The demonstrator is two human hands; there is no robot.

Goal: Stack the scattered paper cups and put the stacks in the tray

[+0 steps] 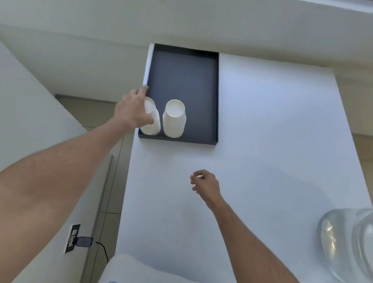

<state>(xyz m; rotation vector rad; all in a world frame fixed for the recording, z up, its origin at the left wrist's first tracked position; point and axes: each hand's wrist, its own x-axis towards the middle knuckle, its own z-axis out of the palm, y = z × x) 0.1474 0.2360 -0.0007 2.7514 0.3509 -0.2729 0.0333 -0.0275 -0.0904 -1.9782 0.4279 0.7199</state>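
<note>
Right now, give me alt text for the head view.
The left hand grips a cup stack in the dark tray, beside a second stack. The right hand hangs loosely curled above the white table, holding nothing.

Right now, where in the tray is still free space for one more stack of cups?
The far half of the tray, behind both stacks, is bare, and so is the strip right of the right stack. The near left corner is crowded: the left hand grips the left stack there.
</note>
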